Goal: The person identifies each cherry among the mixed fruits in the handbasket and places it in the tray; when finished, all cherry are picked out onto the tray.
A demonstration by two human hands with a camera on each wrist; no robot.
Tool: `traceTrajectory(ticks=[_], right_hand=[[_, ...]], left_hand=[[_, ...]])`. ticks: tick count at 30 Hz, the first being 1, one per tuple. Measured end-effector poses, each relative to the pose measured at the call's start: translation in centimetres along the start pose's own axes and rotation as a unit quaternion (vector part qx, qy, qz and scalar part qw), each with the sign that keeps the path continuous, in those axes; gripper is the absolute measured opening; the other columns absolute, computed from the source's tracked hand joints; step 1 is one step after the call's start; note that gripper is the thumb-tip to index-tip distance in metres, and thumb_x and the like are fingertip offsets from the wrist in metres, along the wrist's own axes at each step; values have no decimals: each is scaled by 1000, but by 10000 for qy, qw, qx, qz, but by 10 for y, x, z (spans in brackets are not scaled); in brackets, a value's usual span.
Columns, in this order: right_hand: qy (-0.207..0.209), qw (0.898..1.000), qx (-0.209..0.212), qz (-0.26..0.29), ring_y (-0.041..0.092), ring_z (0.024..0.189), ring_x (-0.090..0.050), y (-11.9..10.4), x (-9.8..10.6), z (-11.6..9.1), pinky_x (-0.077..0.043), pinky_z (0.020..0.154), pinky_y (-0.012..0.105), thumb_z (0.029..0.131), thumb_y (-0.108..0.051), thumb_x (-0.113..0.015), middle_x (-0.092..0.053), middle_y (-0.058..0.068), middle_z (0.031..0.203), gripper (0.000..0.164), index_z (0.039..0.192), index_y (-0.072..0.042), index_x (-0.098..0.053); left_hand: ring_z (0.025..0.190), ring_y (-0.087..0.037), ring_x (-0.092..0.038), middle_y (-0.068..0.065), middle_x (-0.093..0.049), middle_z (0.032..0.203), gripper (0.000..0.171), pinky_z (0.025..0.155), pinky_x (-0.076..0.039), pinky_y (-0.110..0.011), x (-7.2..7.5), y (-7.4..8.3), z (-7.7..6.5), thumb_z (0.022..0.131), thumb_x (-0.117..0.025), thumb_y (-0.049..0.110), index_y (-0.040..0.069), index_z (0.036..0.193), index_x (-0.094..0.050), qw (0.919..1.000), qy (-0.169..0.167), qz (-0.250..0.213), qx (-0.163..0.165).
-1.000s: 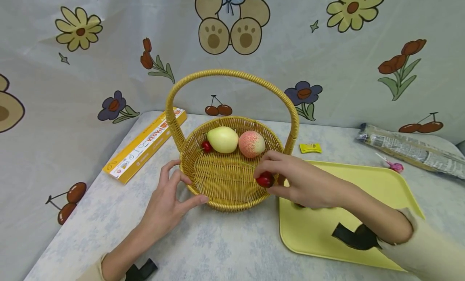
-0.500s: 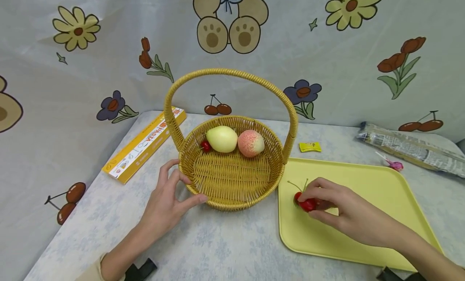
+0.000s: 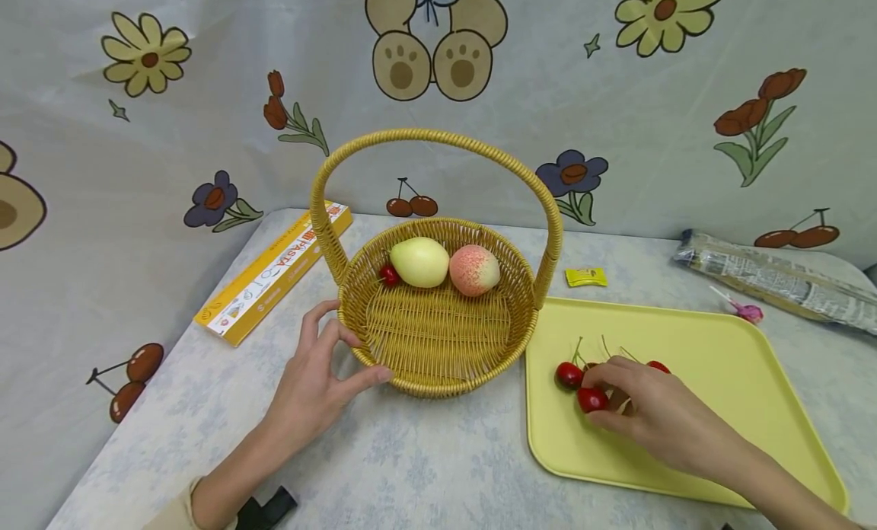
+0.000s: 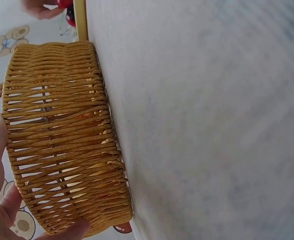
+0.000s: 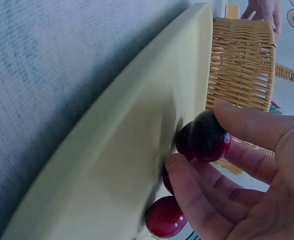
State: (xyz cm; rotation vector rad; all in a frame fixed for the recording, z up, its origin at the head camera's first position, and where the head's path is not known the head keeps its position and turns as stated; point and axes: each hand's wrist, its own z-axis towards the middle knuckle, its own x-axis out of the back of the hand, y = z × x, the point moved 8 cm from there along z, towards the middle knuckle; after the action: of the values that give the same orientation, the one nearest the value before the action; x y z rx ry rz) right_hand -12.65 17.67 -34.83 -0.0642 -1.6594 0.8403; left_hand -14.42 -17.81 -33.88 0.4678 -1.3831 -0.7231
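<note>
A yellow wicker basket (image 3: 438, 389) with a tall arched handle holds a pale yellow-green pear-like fruit (image 3: 420, 263), a pink speckled peach (image 3: 474, 270) and a small red cherry (image 3: 389, 276). My left hand (image 3: 325, 378) grips its front left rim, thumb at the front and fingers along the side. Over the yellow tray (image 3: 685, 446), my right hand (image 3: 658, 416) pinches a dark red cherry (image 5: 212, 137) between thumb and fingers. Another cherry (image 3: 569, 375) lies just left of it, and one more (image 3: 658, 367) shows behind the knuckles. The hand partly hides the cherries around it.
A yellow pasta box (image 3: 267, 279) lies left of the basket. Behind the tray are a small yellow packet (image 3: 585, 277), a pink wrapped lollipop (image 3: 745, 312) and a long clear-wrapped package (image 3: 781, 282). A printed cloth (image 3: 438, 172) hangs behind the table.
My right hand, which held a cherry at the basket's right rim, has moved right and down to the cherries on the tray. The left hand and basket have stayed put.
</note>
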Motion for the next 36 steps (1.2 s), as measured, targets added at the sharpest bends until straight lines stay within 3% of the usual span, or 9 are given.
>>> traceTrajectory(ticks=[10, 17, 22, 27, 36], right_hand=[[-264, 9979, -456, -386, 3, 69, -47, 9, -10, 0, -41, 56, 22, 80, -25, -83, -53, -14, 80, 30, 107, -20, -70], [-176, 9978, -438, -475, 3, 70, -47, 6, -8, -1, -41, 56, 22, 80, -26, -83, -52, -14, 81, 31, 108, -22, -70], [222, 9976, -69, -646, -1, 67, -46, -10, 5, 1, -40, 54, 22, 81, -22, -82, -50, -17, 82, 26, 105, -23, -71], [631, 9959, 448, -472, -4, 68, -50, -38, 21, 8, -43, 53, 21, 82, -15, -81, -52, -18, 85, 23, 102, -22, -72], [666, 9865, 1395, -543, 6, 81, -59, -92, 34, 43, -51, 66, 28, 86, -11, -78, -60, -6, 108, 27, 110, -18, -71]], left_hand=[[65, -24, -49, -9, -23, 154, 46, 56, -42, -34, 0, -1, 0, 78, -83, 43, 17, 95, -50, 10000, -13, 13, 44], [65, -24, -50, -8, -23, 154, 46, 56, -42, -34, 0, 0, 0, 78, -83, 44, 17, 95, -50, 10000, -17, 17, 47], [65, -24, -51, -9, -23, 154, 45, 55, -42, -34, 1, 0, -1, 78, -83, 43, 17, 95, -50, 10000, 6, 49, 33], [77, -32, -56, -9, -23, 154, 45, 58, -43, -34, 1, -1, -2, 78, -82, 44, 17, 95, -50, 10000, 27, 47, 5], [78, -34, -57, -9, -24, 153, 45, 58, -43, -35, 0, 0, -1, 78, -83, 43, 17, 94, -50, 10000, 59, -22, -38]])
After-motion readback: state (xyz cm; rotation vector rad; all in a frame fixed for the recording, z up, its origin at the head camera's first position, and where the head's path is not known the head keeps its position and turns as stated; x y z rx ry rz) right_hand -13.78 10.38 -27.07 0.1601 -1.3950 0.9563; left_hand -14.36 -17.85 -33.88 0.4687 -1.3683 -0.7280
